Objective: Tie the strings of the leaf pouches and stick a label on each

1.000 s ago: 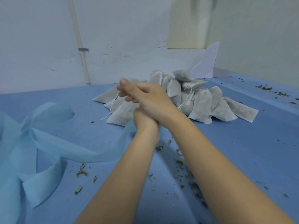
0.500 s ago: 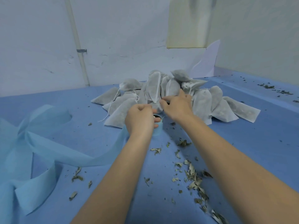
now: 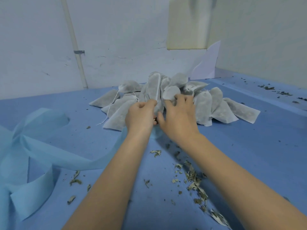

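While the left hand (image 3: 140, 116) holds one leaf-filled pouch (image 3: 152, 90), the right hand's (image 3: 178, 118) grip spreads wide on another pouch (image 3: 171, 93).

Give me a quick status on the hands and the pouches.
Left hand grips a standing pouch. Right hand, fingers curled, reaches into the pouch pile. No label in sight. Loose leaf bits and blue fabric strip on table.

The leaf pouches (image 3: 204, 107) heaped mid-frame look like thin matt non-woven cloth, grey-white, with fine white strings (image 3: 114, 103). The table cover (image 3: 249, 146) is smooth matt blue. At lower left lies a soft, slightly translucent pale-blue fabric strip (image 3: 38, 146). Dry, crumbly leaf bits (image 3: 194, 180) lie scattered lower right.
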`<move>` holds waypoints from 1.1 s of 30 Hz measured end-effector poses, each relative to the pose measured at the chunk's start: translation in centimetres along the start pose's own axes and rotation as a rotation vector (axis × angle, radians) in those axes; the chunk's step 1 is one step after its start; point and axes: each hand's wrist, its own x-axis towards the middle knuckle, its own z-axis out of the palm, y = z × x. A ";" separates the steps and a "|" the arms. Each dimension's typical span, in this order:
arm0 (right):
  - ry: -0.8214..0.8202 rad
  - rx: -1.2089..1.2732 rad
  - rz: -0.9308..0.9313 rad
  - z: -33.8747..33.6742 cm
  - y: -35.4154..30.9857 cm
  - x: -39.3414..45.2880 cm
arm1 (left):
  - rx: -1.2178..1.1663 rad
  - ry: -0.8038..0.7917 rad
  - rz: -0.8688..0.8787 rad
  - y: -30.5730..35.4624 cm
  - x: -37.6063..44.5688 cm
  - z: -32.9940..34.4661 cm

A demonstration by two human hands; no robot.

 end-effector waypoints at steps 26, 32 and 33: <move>0.152 0.825 0.166 -2.6 4.2 -3.8 | 0.244 -0.177 0.182 0.8 -0.9 -0.2; 0.022 0.857 0.395 -1.7 5.2 -3.8 | 0.212 -0.156 0.187 1.2 -0.6 -0.6; 0.039 0.840 0.397 -1.7 5.2 -3.7 | 0.224 -0.176 0.175 1.3 -0.4 -0.8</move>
